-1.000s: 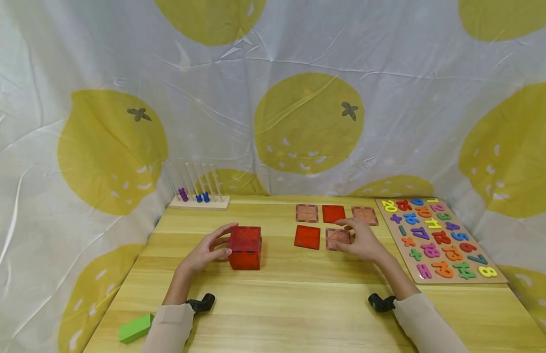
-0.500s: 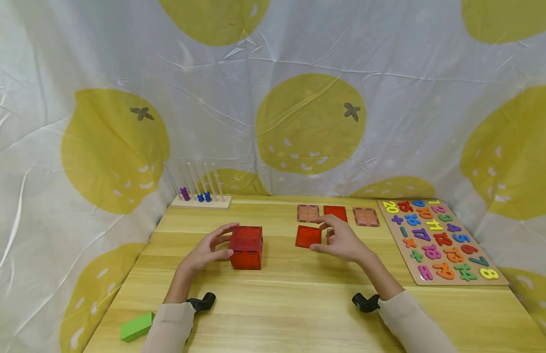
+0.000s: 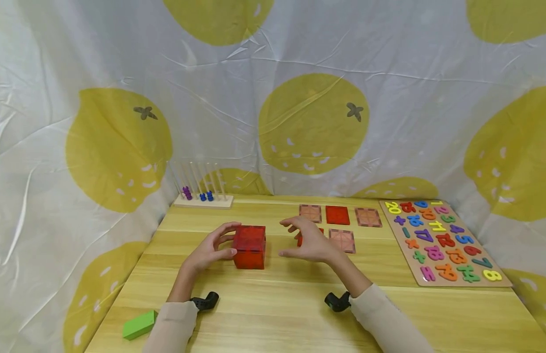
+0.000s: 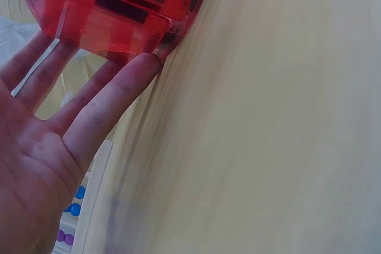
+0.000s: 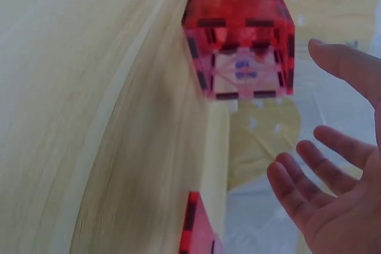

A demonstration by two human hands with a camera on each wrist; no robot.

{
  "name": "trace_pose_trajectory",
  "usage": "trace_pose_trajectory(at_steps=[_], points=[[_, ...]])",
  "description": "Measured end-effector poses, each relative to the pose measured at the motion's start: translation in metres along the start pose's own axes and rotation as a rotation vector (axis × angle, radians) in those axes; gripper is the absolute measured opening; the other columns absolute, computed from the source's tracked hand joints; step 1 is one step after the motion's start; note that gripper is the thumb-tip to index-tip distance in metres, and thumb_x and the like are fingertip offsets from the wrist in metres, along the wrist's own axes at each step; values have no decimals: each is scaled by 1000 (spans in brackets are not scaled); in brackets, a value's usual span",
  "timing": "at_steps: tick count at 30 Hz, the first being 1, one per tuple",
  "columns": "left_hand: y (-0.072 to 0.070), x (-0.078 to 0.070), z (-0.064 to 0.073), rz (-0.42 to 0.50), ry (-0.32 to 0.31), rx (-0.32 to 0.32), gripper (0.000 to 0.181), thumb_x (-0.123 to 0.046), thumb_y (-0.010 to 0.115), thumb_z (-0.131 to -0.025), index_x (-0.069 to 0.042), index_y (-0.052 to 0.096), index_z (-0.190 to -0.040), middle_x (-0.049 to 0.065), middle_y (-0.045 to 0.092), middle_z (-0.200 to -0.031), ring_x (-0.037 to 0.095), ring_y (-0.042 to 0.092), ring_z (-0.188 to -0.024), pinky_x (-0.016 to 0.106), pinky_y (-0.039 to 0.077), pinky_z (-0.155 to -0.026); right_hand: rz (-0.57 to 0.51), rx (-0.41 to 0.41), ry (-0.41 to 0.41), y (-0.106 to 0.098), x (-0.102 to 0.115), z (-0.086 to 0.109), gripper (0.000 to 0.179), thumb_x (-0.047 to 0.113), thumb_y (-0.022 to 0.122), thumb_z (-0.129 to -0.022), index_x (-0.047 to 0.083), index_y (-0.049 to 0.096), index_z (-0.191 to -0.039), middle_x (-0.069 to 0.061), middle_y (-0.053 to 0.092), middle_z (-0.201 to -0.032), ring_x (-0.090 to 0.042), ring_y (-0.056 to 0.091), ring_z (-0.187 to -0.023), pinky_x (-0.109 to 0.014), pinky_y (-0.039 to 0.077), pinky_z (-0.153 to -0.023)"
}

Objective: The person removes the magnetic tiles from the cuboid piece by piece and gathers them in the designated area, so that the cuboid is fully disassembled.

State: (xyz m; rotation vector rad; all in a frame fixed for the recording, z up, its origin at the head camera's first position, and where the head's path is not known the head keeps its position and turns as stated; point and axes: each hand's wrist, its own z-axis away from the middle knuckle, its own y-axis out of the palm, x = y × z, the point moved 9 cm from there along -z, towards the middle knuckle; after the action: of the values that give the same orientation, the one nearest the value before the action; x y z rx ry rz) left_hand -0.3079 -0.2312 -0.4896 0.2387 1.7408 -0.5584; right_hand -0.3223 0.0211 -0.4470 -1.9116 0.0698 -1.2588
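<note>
A red translucent cube of magnetic tiles [image 3: 249, 247] stands on the table left of centre. My left hand [image 3: 211, 248] holds it at its left side, thumb at the front corner and index finger at the back edge. In the left wrist view the thumb [image 4: 128, 81] touches the cube's corner. To the cube's right, my right hand [image 3: 309, 241] hovers with fingers spread and bent, holding nothing and apart from the cube. It partly hides a red tile [image 3: 300, 239] in the head view. The right wrist view looks into the cube's open side [image 5: 245, 66].
Behind the right hand lie two pink tiles [image 3: 310, 214] [image 3: 368, 217], a red tile [image 3: 337, 214] and a nearer pink tile [image 3: 342, 240]. A number puzzle board [image 3: 414, 267] lies at right, a peg abacus [image 3: 204, 201] back left, a green block [image 3: 139, 325] front left.
My right hand has moved left, from over the nearer pink tile, across the red tile, toward the cube. The tiles lie where they were. My left hand stays at the cube.
</note>
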Motion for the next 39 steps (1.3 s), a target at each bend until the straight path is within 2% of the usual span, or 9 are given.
trace_pose_trajectory(at_steps=[7, 11, 19, 25, 28, 34, 39], points=[[3, -3, -2, -5, 7, 3, 70, -10, 68, -95, -6, 36, -157, 23, 35, -161, 56, 39, -140, 28, 56, -97, -55, 28, -19, 19, 12, -13, 80, 41, 87, -82, 13, 52, -148, -12, 54, -140, -39, 56, -125, -52, 56, -98], [2, -4, -3, -8, 6, -2, 69, -10, 67, -95, -7, 37, -157, 23, 36, -161, 56, 40, -140, 28, 56, -97, -57, 38, -10, 28, 18, -21, 84, 45, 87, -80, 15, 51, -150, -9, 52, -143, -37, 56, -125, -52, 56, -99], [2, -3, -3, -12, 0, -2, 68, -11, 67, -95, -10, 38, -157, 21, 36, -162, 55, 40, -140, 27, 55, -98, 15, 25, 3, 38, 28, -33, 89, 53, 84, -80, 15, 49, -152, -7, 50, -143, -29, 56, -121, -42, 56, -95], [4, -3, -2, 1, -8, -1, 68, -12, 68, -95, -10, 38, -156, 21, 37, -161, 54, 42, -139, 29, 55, -99, 66, 20, 9, 44, 26, -37, 88, 56, 83, -79, 16, 51, -151, -2, 52, -139, -25, 56, -119, -33, 55, -90], [4, -3, -2, 0, -4, -2, 68, -12, 68, -95, -9, 38, -156, 22, 37, -161, 54, 42, -139, 28, 54, -100, 79, 19, 5, 47, 25, -39, 89, 57, 83, -79, 15, 51, -151, -2, 53, -137, -27, 57, -120, -35, 55, -90], [4, -3, -2, 5, 5, 5, 68, -11, 67, -96, -6, 37, -157, 23, 36, -161, 55, 41, -139, 29, 57, -97, 101, 5, -8, 50, 26, -44, 91, 58, 83, -78, 9, 53, -149, -6, 54, -135, -35, 55, -124, -47, 52, -101], [3, -3, -2, -9, 22, 7, 67, -9, 66, -96, -5, 37, -157, 25, 36, -160, 56, 40, -139, 29, 56, -97, 146, -14, -6, 51, 27, -49, 90, 59, 84, -76, 9, 56, -146, -6, 55, -134, -30, 52, -125, -47, 52, -103]])
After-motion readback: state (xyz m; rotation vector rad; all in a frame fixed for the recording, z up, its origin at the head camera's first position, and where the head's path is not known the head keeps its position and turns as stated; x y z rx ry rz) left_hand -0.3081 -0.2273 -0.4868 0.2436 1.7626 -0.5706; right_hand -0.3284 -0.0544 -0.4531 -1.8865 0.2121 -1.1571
